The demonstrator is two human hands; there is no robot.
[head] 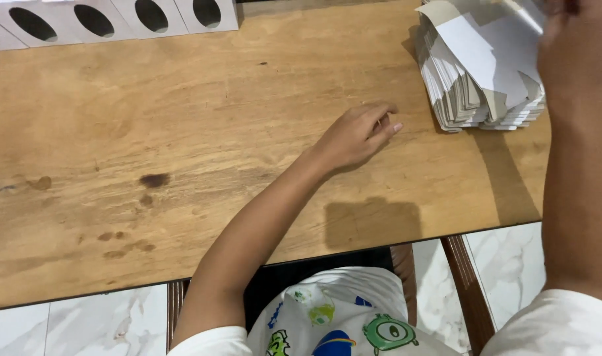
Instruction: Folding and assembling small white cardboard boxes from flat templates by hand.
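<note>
Two hands, left hand (359,135) loosely curled on table (182,165)

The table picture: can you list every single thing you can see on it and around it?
Flat cardboard sheets: one tall stack, white and grey, far right of the table.
Folded boxes: a row of about five, white with dark oval holes, along the far left edge.
Table: one, light brown wood with dark stains.
Floor: white marble-look tiles, below the table's near edge.
Shirt: one, white with colourful cartoon prints, bottom middle.
Left hand: resting on the table, empty, beside the stack.
Right hand: at the top sheet of the stack; grip unclear.
</note>
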